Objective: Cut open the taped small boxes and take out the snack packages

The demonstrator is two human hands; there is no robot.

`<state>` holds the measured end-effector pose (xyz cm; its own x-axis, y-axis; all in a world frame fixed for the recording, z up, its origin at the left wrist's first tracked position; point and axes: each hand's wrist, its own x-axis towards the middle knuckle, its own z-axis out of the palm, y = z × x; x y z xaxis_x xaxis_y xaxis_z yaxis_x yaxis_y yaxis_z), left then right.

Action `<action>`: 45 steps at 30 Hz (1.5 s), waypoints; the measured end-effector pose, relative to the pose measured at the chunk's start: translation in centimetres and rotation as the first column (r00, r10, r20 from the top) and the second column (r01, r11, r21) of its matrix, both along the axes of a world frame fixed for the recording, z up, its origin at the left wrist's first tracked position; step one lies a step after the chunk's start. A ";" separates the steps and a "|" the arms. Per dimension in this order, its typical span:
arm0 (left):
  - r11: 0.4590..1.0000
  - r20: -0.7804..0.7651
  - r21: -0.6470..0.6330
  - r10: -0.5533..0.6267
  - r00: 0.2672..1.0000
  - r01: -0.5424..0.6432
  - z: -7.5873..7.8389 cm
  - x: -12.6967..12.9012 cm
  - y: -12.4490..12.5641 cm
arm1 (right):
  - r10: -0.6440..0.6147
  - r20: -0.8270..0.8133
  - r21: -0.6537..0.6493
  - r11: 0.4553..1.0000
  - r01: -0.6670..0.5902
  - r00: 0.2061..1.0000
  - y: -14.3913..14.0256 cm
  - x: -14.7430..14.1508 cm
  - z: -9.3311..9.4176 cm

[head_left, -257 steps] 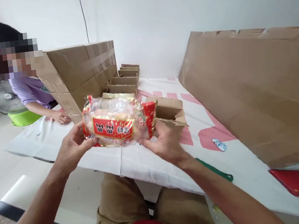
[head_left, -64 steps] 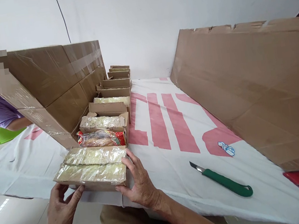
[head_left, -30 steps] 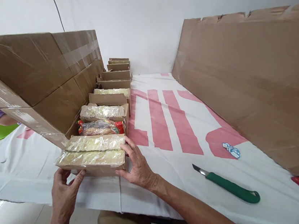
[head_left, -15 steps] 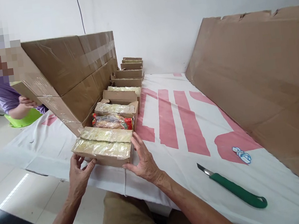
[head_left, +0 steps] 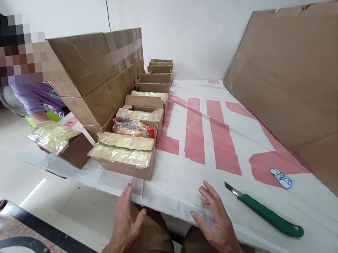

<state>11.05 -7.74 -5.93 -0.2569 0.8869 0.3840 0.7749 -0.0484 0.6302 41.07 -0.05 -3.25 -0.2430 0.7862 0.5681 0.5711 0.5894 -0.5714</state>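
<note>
A white cloth with pink bars covers the surface [head_left: 250,133]. A flat cardboard sheet [head_left: 303,93] leans along its right side, and a stack of taped cartons [head_left: 97,73] stands on the left. Beside the cartons a row of small open boxes [head_left: 153,79] runs back toward the wall; one holds a red-printed packet [head_left: 134,128].

The nearest box [head_left: 125,156], filled with two clear-wrapped packs, sits at the front of that row near the cloth's edge. It lies ahead of both hands and apart from them, touched by no finger.

The left hand [head_left: 126,226] hovers below the surface's edge, fingers [head_left: 126,197] spread and pointing up toward the box, holding nothing. The right hand [head_left: 216,223] rests on the cloth, fingers [head_left: 208,193] splayed open and empty, with the box well to its upper left.

Just right of the right hand lies a green-handled knife [head_left: 266,217], blade toward the hand. Farther right is a small white-and-blue scrap [head_left: 281,177].

At far left, another person in a purple sleeve [head_left: 37,97] holds a second box [head_left: 63,143] topped with wrapped packs.
</note>
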 end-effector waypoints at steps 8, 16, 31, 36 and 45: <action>0.961 -0.341 0.084 -0.222 0.913 0.265 -0.8 4.2 -1.5 | -0.251 0.262 0.161 0.963 0.214 0.932 -1.2 10.1 1.6; 0.957 -0.278 0.076 -0.250 0.928 0.281 -1.7 4.5 -1.5 | -0.262 0.485 -0.108 0.929 0.354 0.834 -1.3 18.2 2.3; 0.963 -0.398 0.081 -0.206 0.894 0.258 -1.4 5.3 -1.4 | -0.491 0.504 0.101 0.851 0.516 0.711 -0.7 25.1 -1.0; 0.971 -0.439 0.063 -0.181 0.880 0.231 -1.3 5.4 -1.2 | -0.579 0.455 0.267 0.814 0.517 0.677 -0.5 23.5 -0.3; 0.983 -0.100 0.116 -0.130 0.986 0.141 2.5 2.4 -0.3 | -0.108 0.232 0.266 0.963 0.043 0.967 0.6 5.9 2.1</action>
<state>13.41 -8.00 -3.47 -0.0963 0.8561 0.5078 0.8103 -0.2289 0.5395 46.98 0.52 -1.11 -0.3440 0.6428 0.6844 0.7217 0.6473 -0.2452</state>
